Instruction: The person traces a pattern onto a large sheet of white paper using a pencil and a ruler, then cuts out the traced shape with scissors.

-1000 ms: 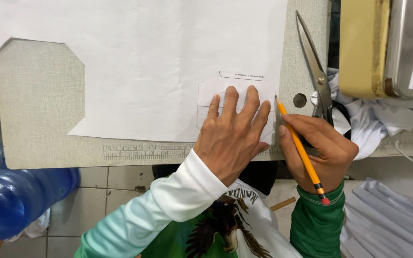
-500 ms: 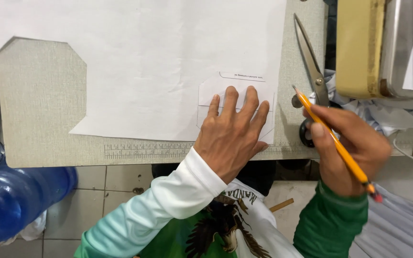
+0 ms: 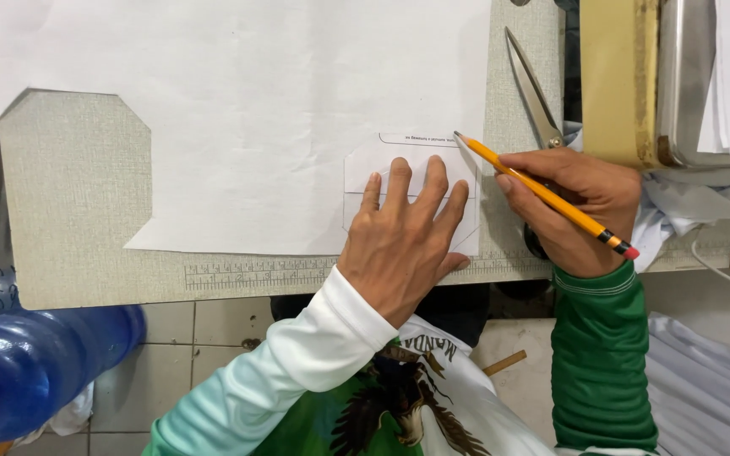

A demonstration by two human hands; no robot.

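Our right hand [image 3: 580,207] has swung the pencil [image 3: 542,194] back to the paper template [image 3: 411,160], which our flat, spread left hand [image 3: 403,241] pins down.

The left hand [image 3: 405,241] lies flat on the paper template [image 3: 411,165], with the scissors [image 3: 534,93] to its right on the table [image 3: 69,186].

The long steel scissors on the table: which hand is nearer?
Right. The right hand, gripping the yellow pencil, sits against the scissors handle end; the left hand lies flat on the white paper template, farther away.
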